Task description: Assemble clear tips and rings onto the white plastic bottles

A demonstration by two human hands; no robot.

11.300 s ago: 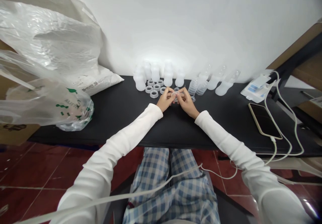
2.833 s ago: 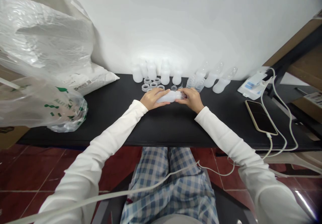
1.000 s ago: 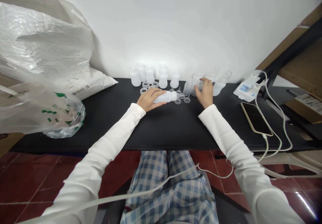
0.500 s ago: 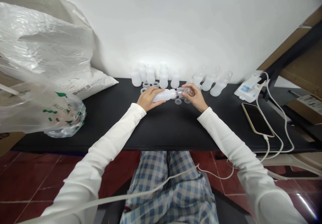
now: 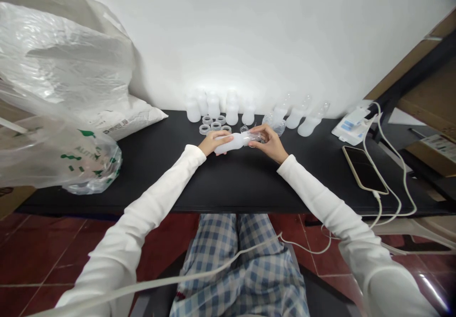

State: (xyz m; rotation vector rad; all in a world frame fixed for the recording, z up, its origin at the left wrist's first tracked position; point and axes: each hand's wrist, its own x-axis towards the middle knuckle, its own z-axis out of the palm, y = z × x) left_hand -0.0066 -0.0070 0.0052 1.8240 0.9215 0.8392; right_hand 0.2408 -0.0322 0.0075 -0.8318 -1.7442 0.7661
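My left hand (image 5: 213, 143) is wrapped round the body of a frosted white baby bottle (image 5: 230, 143), held tilted nearly flat above the black table. The fingers of my right hand (image 5: 270, 143) close on a clear cap (image 5: 253, 137) at the bottle's neck end. Cap and neck meet, though I cannot tell whether the cap is fully seated. Just behind my left hand lie several translucent rings (image 5: 215, 125). Several uncapped bottles (image 5: 232, 109) stand along the wall, and to the right a few capped bottles (image 5: 309, 125) lean or stand. Clear caps (image 5: 278, 126) lie behind my right hand.
Plastic bags (image 5: 64, 70) and a white pouch crowd the table's left side. At the right are a phone (image 5: 365, 170) on a charging cable, a white power strip (image 5: 352, 125) and looping cords. A cardboard box (image 5: 440, 148) sits on the shelf beyond. Another cable crosses my lap.
Both hands have lowered the bottle slightly toward me and tilted its cap end upward. The right hand has shifted its hold on the cap, now closer to the neck.
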